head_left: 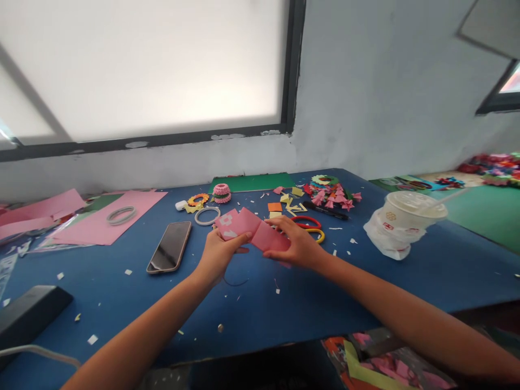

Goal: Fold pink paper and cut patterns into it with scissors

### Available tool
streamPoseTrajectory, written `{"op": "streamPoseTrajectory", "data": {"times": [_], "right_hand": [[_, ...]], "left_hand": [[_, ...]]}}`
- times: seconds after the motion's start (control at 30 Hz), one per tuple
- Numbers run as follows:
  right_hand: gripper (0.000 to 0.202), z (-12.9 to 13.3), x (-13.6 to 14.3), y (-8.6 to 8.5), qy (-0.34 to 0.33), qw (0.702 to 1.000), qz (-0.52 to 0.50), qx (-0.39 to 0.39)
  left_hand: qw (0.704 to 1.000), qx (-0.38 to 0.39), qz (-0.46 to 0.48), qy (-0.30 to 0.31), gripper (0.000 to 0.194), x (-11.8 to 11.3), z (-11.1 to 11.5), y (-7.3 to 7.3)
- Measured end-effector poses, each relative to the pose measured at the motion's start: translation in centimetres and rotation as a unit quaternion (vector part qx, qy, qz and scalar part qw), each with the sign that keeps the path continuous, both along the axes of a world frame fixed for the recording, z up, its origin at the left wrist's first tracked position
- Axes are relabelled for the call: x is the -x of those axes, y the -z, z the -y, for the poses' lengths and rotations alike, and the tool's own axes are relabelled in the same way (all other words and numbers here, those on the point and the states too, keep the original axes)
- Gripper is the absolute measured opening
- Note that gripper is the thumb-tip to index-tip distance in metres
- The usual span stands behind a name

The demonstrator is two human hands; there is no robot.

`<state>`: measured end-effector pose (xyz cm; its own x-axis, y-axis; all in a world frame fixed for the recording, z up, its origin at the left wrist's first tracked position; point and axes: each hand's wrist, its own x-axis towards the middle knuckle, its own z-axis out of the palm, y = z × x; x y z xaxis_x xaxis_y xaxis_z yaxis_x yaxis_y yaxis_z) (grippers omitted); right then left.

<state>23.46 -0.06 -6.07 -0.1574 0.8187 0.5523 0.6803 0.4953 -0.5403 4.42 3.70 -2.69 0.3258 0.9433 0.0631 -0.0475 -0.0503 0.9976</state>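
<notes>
Pink folded paper (244,223) is held up between my two hands above the blue table (260,319). My left hand (221,250) grips its left part, which bears a pale pattern, with the thumb on top. The fingers and thumb of my right hand (294,241) pinch the right part, where a fold stands at an angle. Behind my right hand lie scissors (317,233) with red and yellow handles, partly covered by it. A roll of tape (207,216) rests just beyond my left hand.
A phone (169,247) lies left of my hands. Pink sheets (111,219) with another tape roll (121,215) are farther left. A cup (408,216) in a bag stands right. Small folded pieces (333,196), a black pen (326,210) and paper scraps are at the back.
</notes>
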Motion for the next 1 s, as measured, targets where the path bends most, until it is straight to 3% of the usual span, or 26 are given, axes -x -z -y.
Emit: {"op": "streamPoseTrajectory", "data": {"times": [0.07,0.13,0.27,0.43,0.53,0.67,0.73,0.77,0.83,1.0], "right_hand": [[0.086,0.4,0.6,0.0,0.011,0.998,0.061,-0.010],[0.091,0.6,0.8,-0.1,0.007,0.996,0.087,0.004],[0.063,0.7,0.6,-0.1,-0.030,0.998,0.039,0.041],[0.038,0.3,-0.2,-0.5,-0.041,0.989,-0.116,0.086],[0.029,-0.1,-0.6,-0.8,-0.065,0.947,-0.254,0.188],[0.027,-0.4,-0.7,-1.1,-0.118,0.838,-0.441,0.298],[0.029,-0.4,-0.7,-1.0,-0.157,0.799,-0.475,0.333],[0.028,-0.4,-0.7,-1.0,-0.168,0.794,-0.472,0.344],[0.026,-0.5,-0.7,-0.8,-0.161,0.817,-0.437,0.340],[0.038,-0.6,-0.9,-1.0,-0.059,0.947,-0.267,0.167]], "left_hand": [[1.000,-0.004,-0.015,0.006,0.029,-0.2,0.3,0.0],[1.000,-0.011,-0.022,0.005,0.029,-0.3,0.4,0.0],[0.999,-0.026,-0.018,-0.011,0.027,-0.2,0.0,0.0],[1.000,-0.023,0.012,-0.005,0.029,0.2,-0.8,0.2],[1.000,-0.026,0.012,0.007,0.030,0.4,-1.0,0.0],[0.999,-0.033,-0.001,0.018,0.026,0.7,-1.2,-0.6],[0.999,-0.038,-0.004,0.032,0.024,0.8,-1.2,-0.9],[0.998,-0.043,-0.006,0.038,0.023,0.8,-1.2,-0.9],[0.997,-0.051,-0.024,0.051,0.022,1.0,-1.3,-0.9],[0.983,-0.057,-0.127,0.118,0.014,0.9,-1.1,-0.4]]}}
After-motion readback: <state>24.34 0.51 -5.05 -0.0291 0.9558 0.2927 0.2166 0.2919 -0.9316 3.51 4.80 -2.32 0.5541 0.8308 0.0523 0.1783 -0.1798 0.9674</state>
